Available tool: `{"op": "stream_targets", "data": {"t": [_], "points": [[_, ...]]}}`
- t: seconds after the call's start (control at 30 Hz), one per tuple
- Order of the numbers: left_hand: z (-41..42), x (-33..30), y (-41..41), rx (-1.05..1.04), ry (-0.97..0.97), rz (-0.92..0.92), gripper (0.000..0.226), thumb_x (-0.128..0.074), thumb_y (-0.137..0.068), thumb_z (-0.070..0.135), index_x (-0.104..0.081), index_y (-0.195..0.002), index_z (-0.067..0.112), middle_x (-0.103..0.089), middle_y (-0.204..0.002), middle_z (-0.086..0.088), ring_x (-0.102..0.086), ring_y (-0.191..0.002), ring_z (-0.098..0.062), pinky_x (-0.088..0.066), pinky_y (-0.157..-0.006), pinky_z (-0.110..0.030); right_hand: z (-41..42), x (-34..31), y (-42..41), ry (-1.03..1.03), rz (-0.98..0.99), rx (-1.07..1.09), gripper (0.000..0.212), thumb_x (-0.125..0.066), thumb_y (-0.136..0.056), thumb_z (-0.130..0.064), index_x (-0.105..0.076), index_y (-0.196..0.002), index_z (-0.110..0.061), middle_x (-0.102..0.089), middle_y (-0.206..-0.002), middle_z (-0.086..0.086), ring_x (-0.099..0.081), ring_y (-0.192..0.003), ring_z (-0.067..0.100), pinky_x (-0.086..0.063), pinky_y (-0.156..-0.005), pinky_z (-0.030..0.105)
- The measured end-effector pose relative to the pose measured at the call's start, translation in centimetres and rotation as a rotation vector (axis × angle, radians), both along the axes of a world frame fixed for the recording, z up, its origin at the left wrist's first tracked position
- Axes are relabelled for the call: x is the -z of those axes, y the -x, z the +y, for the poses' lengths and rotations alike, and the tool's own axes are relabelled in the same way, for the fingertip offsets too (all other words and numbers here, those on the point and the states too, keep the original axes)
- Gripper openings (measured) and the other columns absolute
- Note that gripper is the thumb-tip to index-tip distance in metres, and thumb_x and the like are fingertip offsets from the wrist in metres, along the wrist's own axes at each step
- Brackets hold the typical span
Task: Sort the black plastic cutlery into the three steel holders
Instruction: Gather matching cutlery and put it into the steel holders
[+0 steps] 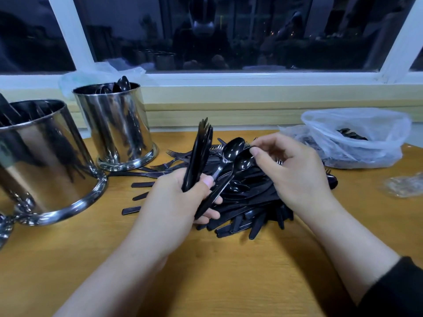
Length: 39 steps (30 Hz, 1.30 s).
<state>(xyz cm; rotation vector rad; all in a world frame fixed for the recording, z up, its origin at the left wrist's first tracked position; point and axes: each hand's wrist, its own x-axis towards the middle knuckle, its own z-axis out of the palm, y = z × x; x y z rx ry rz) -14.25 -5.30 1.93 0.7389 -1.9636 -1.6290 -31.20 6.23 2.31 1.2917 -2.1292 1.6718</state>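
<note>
Head view, one frame, items listed from left to right. Wooden table [229, 271]: carries all items below. Steel holder, nearest [45, 161]: stood at the left edge of the table, partly cut off by the frame, black cutlery seen inside. Steel holder, farther [114, 126]: stood behind and right of the first, near the window sill; black spoon bowls are seen above its rim. A third holder is shown only as a sliver of polished steel at the lower left edge. Left hand [180, 202]: fingers curled round a bundle of black forks [198, 154], held upright with tines up, together with two black spoons [231, 154] angled to the right, bowls up. Right hand [290, 172]: thumb and forefinger pinched on the bowl end of the lower spoon, other fingers loosely curled. Pile of black cutlery [247, 207]: lain on the table under and between both hands, forks, spoons and flat handles mixed. Clear plastic bag [357, 138]: set at the right rear of the table, a few black pieces seen inside. Crumpled clear wrapper [405, 185]: lain at the right edge. Dark window [229, 33]: behind the table.
</note>
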Motion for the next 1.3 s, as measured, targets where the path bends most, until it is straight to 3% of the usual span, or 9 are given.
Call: {"op": "stream_targets", "data": {"t": [0.07,0.13,0.27,0.57,0.73,0.87,0.97,1.13,1.3], "points": [[0.4,-0.1,0.0,0.022,-0.04,0.011,0.017,-0.057,-0.104,0.026,-0.067,-0.096,0.016,-0.078,-0.082,-0.004,-0.076,-0.067,-0.028,-0.063,-0.066,-0.039,-0.3,0.1,-0.4,0.028,-0.002,0.033,0.018,-0.071,-0.093,-0.018,-0.07,-0.088,-0.035,-0.069,-0.086,-0.014,-0.059,-0.074,0.012,-0.044,-0.067,0.014],[0.7,-0.2,0.0,0.039,-0.043,0.023,0.018,-0.056,-0.104,0.027,-0.067,-0.097,0.015,-0.077,-0.077,-0.003,-0.07,-0.056,-0.025,-0.057,-0.053,-0.03,-0.6,0.2,-0.7,0.047,-0.016,0.05,0.015,-0.071,-0.093,-0.019,-0.072,-0.09,-0.033,-0.07,-0.082,-0.013,-0.059,-0.075,0.011,-0.044,-0.068,0.012],[0.8,0.3,-0.2,0.069,0.042,-0.023,0.033,-0.052,-0.105,0.034,-0.067,-0.087,0.011,-0.059,-0.049,0.001,-0.045,-0.042,-0.014,-0.04,-0.048,-0.026,-1.0,0.4,-0.9,0.035,-0.007,0.062,0.011,-0.071,-0.093,-0.019,-0.073,-0.093,-0.03,-0.071,-0.084,-0.013,-0.061,-0.077,0.007,-0.044,-0.07,0.011],[0.6,0.1,-0.1,0.052,-0.096,0.005,0.018,-0.052,-0.106,0.029,-0.063,-0.1,0.016,-0.076,-0.081,-0.011,-0.061,-0.05,-0.024,-0.05,-0.049,-0.031,-0.8,0.1,-0.8,0.059,-0.1,0.051,0.01,-0.072,-0.093,-0.021,-0.074,-0.092,-0.03,-0.07,-0.081,-0.011,-0.061,-0.074,0.008,-0.046,-0.069,0.013],[0.6,0.3,-0.1,0.074,-0.096,0.01,0.018,-0.053,-0.106,0.029,-0.063,-0.1,0.015,-0.077,-0.08,-0.007,-0.061,-0.052,-0.022,-0.051,-0.051,-0.031,-0.7,0.3,-0.7,0.046,-0.129,0.04,0.009,-0.072,-0.093,-0.022,-0.074,-0.092,-0.03,-0.071,-0.085,-0.016,-0.064,-0.078,0.011,-0.052,-0.074,0.022],[0.5,0.5,-0.2,0.086,-0.038,-0.03,0.029,-0.052,-0.106,0.033,-0.066,-0.089,0.015,-0.064,-0.055,0.003,-0.043,-0.043,-0.013,-0.04,-0.047,-0.024,-0.9,0.6,-0.7,0.053,-0.126,0.055,0.008,-0.072,-0.093,-0.022,-0.074,-0.093,-0.029,-0.071,-0.085,-0.015,-0.064,-0.08,0.013,-0.053,-0.076,0.024],[0.5,0.5,-0.1,0.093,-0.089,0.011,0.036,-0.053,-0.105,0.035,-0.062,-0.071,0.026,-0.061,-0.068,-0.012,-0.036,-0.045,-0.015,-0.034,-0.045,-0.027,-1.0,0.7,-0.7,0.056,-0.12,0.053,0.008,-0.071,-0.093,-0.021,-0.074,-0.094,-0.029,-0.072,-0.087,-0.012,-0.066,-0.083,0.013,-0.053,-0.078,0.025],[0.6,0.8,-0.1,0.105,-0.145,0.021,0.033,-0.054,-0.102,0.043,-0.056,-0.091,0.012,-0.051,-0.067,-0.002,-0.029,-0.047,-0.013,-0.027,-0.044,-0.024,-1.1,0.6,-0.9,0.052,-0.082,0.052,0.013,-0.071,-0.093,-0.017,-0.073,-0.091,-0.03,-0.071,-0.09,-0.01,-0.065,-0.085,0.008,-0.051,-0.077,0.018],[0.7,0.7,0.0,0.149,-0.14,0.003,0.027,-0.058,-0.097,0.05,-0.074,-0.094,0.028,-0.049,-0.063,0.001,-0.032,-0.045,-0.012,-0.03,-0.043,-0.024,-1.2,0.6,-0.9,0.067,-0.129,0.013,0.015,-0.072,-0.093,-0.016,-0.07,-0.102,-0.029,-0.068,-0.101,-0.006,-0.065,-0.087,0.007,-0.054,-0.077,0.021]]}}
